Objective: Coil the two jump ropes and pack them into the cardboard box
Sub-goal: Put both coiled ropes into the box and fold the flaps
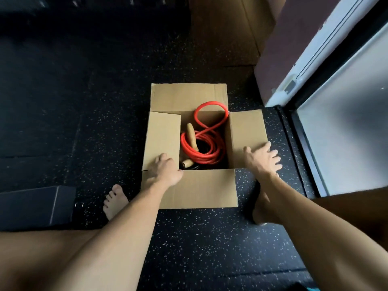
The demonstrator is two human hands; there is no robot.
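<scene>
An open cardboard box (pixel 189 185) stands on the dark speckled floor with all its flaps spread out. Inside lies a coiled red jump rope (pixel 202 151) with wooden handles (pixel 192 135); one red loop sticks up against the far flap. Under it a dark coil shows, probably the second rope (pixel 200 148), mostly hidden. My left hand (pixel 165 170) rests on the near corner of the left flap (pixel 162 135), fingers curled over its edge. My right hand (pixel 262 159) lies flat with fingers spread on the outer edge of the right flap (pixel 246 133).
A dark flat case (pixel 35 206) lies on the floor at the left. Larger cardboard boxes (pixel 226 32) stand behind. A white-framed glass door (pixel 340 101) runs along the right. My bare feet (pixel 115 201) sit on either side of the box.
</scene>
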